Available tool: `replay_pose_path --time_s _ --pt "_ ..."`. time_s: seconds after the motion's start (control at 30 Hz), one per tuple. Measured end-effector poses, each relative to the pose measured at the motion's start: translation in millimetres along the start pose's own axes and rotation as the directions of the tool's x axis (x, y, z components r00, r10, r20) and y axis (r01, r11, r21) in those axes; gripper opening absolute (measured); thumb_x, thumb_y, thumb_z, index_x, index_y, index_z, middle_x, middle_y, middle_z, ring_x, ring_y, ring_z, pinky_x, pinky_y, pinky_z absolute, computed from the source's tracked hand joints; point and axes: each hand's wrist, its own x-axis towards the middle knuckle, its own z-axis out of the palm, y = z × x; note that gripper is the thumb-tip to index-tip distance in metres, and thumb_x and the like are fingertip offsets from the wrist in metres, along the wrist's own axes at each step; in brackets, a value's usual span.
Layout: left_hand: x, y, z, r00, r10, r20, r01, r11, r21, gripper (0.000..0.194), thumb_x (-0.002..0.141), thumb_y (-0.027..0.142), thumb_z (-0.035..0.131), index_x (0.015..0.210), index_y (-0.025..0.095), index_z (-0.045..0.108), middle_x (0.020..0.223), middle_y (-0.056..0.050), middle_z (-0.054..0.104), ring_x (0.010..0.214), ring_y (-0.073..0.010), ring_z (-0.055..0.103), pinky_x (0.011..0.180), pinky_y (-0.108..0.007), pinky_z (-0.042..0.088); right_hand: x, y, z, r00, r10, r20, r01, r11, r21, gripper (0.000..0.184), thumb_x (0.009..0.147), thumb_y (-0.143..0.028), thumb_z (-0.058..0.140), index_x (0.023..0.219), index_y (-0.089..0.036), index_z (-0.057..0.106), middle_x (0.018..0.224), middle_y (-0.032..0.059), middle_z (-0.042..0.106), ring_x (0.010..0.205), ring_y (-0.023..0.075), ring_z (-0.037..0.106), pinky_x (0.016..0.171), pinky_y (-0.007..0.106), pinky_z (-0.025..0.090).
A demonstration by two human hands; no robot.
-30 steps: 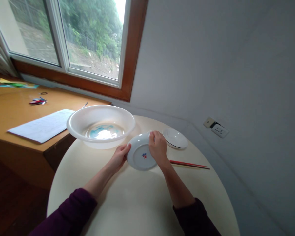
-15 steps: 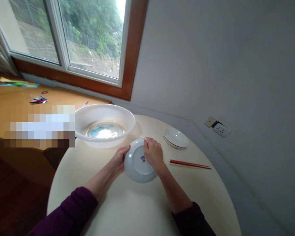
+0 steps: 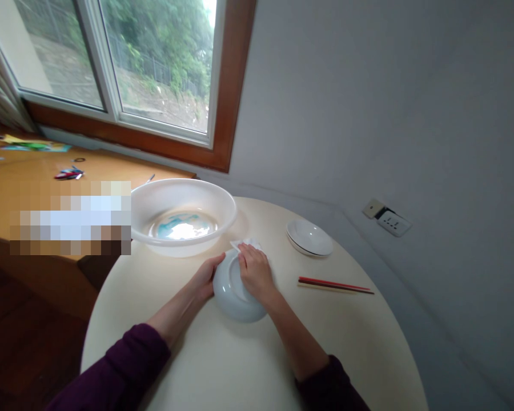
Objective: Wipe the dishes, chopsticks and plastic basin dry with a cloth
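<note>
A white bowl (image 3: 235, 297) is held bottom-up and tilted just above the round cream table (image 3: 223, 365). My left hand (image 3: 206, 278) grips its left rim with fingers curled. My right hand (image 3: 253, 272) presses a small white cloth (image 3: 245, 245) against the bowl's underside, fingers closed on the cloth. Only a corner of the cloth shows beyond my fingers.
A large translucent basin (image 3: 182, 216) with water stands just behind the bowl. White plates (image 3: 309, 238) sit stacked at the right, with red and dark chopsticks (image 3: 336, 285) in front of them. A wooden desk (image 3: 29, 188) with papers lies left, under the window. A wall socket (image 3: 393, 222) is at right.
My right hand has slid leftward across the bowl's underside with the cloth, covering the red and blue mark. The bowl has tipped and shifted slightly left and toward me.
</note>
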Motion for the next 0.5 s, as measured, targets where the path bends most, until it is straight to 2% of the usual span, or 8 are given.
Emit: replay_pose_path --time_s 0.2,0.37,0.5 --pt "6.3 1.3 -3.9 1.0 0.009 0.011 -0.009 0.999 -0.035 0.036 0.086 0.018 0.041 0.113 0.001 0.057 0.088 -0.015 0.071 0.084 -0.0235 0.067 0.084 -0.033 0.05 -3.4 -5.7 3.1 0.998 -0.032 0.061 0.029 0.998 0.059 0.04 0.093 -0.021 0.03 0.124 -0.013 0.054 0.129 0.0103 0.055 0.123 0.0224 0.046 0.104 0.042 0.032" --pt "7.2 3.8 -11.9 0.991 0.007 0.133 -0.008 1.0 0.006 0.047 0.086 0.035 0.04 0.11 -0.001 0.058 0.088 -0.018 0.07 0.086 -0.0284 0.066 0.085 -0.039 0.048 -7.7 -10.7 1.4 0.986 -0.124 0.107 0.112 0.988 0.111 0.041 0.093 -0.021 0.031 0.125 -0.014 0.054 0.13 0.0101 0.054 0.124 0.0212 0.045 0.105 0.042 0.032" --pt "5.1 4.5 -12.5 0.984 -0.034 0.172 0.034 0.999 0.006 0.054 0.086 0.041 0.037 0.111 -0.002 0.057 0.087 -0.019 0.07 0.085 -0.0293 0.066 0.086 -0.041 0.046 -11.0 -12.5 -2.6 0.971 -0.184 0.154 0.158 0.973 0.166 0.041 0.093 -0.02 0.029 0.126 -0.015 0.053 0.131 0.0074 0.053 0.127 0.0196 0.042 0.107 0.042 0.029"
